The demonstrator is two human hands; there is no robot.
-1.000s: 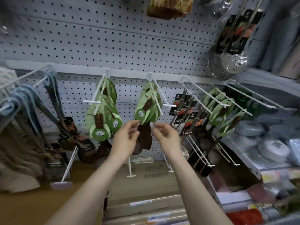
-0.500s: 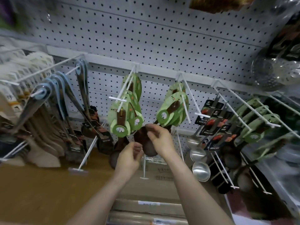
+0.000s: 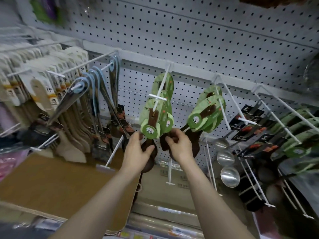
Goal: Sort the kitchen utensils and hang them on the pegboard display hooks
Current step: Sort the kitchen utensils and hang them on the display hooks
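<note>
I am reaching up with both hands to the pegboard point(image 3: 189, 40), where the brown wooden spoons are hanging on green cards in two bunches. The left bunch point(image 3: 156, 116) is hanging from a white wire hook point(image 3: 161, 87), and the right bunch point(image 3: 205, 114) is hanging from the next hook point(image 3: 224, 107) beside it.

My left hand point(image 3: 138, 150) is grasping the dark bowl of a spoon point(image 3: 154, 156) under the left bunch, with my thumb lying across the front and my fingers wrapping round behind. My right hand point(image 3: 179, 145) is clenching round the dark end of another spoon point(image 3: 164, 143) just beside it, fingers curling over the top edge. My two hands are sitting close together, nearly touching, right below the round green labels. I cannot tell which bunch the spoon in my right hand is hanging from, as the cards are overlapping there.

To the left, black turners point(image 3: 103, 94) with blue loops are dangling from long hooks, and pale wooden paddles point(image 3: 43, 94) are hanging in a row further left. To the right, three steel ladles point(image 3: 227, 175) are hanging one below the other. More green cards point(image 3: 296, 135) are showing blurred at the far right. A brown shelf point(image 3: 51, 178) is running below the display.
</note>
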